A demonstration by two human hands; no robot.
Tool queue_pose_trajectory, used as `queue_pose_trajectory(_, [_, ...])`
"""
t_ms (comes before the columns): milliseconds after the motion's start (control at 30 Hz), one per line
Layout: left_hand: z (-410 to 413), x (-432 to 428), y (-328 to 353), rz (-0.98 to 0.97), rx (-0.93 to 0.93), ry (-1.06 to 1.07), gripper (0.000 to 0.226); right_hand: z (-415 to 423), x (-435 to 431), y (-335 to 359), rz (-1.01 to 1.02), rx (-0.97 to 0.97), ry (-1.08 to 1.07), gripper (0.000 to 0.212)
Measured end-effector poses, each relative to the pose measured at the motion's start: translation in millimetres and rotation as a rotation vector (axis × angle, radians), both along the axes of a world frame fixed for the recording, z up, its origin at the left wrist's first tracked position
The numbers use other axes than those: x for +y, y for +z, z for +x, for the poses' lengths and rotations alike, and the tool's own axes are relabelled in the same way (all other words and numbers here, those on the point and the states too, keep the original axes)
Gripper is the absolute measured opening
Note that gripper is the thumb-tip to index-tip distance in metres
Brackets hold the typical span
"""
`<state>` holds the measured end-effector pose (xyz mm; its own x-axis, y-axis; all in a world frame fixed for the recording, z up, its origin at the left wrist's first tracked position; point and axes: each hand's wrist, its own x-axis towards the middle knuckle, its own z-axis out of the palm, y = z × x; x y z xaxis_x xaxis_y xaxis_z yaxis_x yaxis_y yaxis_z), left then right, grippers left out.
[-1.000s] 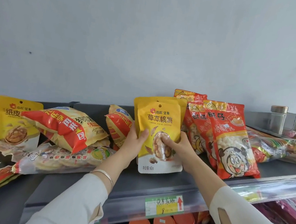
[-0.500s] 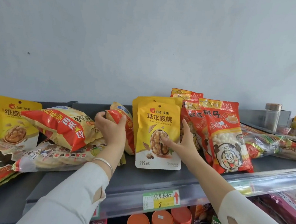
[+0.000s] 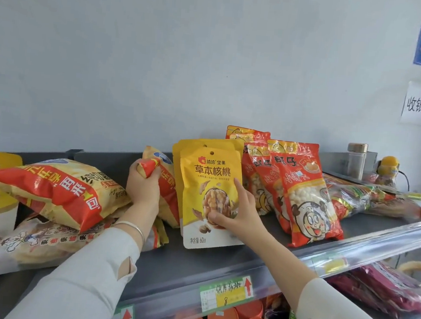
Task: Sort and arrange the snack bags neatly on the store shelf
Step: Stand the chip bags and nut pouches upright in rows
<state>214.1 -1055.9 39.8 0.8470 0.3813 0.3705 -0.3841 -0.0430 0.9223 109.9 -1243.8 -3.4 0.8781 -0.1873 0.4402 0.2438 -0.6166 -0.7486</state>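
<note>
My left hand (image 3: pixel 142 186) has quit the walnut bag (image 3: pixel 209 185) and now grips the red bag (image 3: pixel 168 196) beside it on the shelf (image 3: pixel 193 268). My right hand (image 3: pixel 235 213) still pinches the walnut bag upright. Walnut bag looks placed; red bag next.

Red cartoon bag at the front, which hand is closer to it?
Right. The right hand holds the yellow bag directly left of the red cartoon bag. The left hand grips a striped bag beyond the yellow bag, farther left.
</note>
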Motion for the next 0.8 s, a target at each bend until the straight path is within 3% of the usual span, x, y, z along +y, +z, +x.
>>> queue_pose_trajectory(233, [-27, 15, 13, 0.102, -0.299, 0.086, 0.04, 0, 1, 1, -0.055, -0.003, -0.058, 0.102])
queue_pose_trajectory(333, [-43, 30, 27, 0.094, -0.356, 0.102, 0.041, -3, 2, 2, -0.242, -0.041, -0.163, 0.093])
queue_pose_trajectory(433, [-58, 47, 36, 0.084, -0.353, 0.12, 0.038, -10, 12, 8, -0.48, -0.212, -0.246, 0.073])
queue_pose_trajectory(533, [-74, 62, 37, 0.065, -0.328, 0.149, 0.039, -15, 34, 18, -0.621, -0.406, -0.129, 0.048])
queue_pose_trajectory(633, [-91, 73, 34, 0.068, -0.297, 0.171, 0.035, -22, 64, 27, -0.667, -0.467, 0.056, 0.04])
queue_pose_trajectory(700, [-102, 78, 28, 0.066, -0.272, 0.156, 0.034, -25, 84, 32, -0.615, -0.419, 0.209, 0.044])
queue_pose_trajectory(800, [-120, 88, 20, 0.006, -0.259, 0.101, 0.038, -26, 113, 37, -0.452, -0.291, 0.356, 0.067])
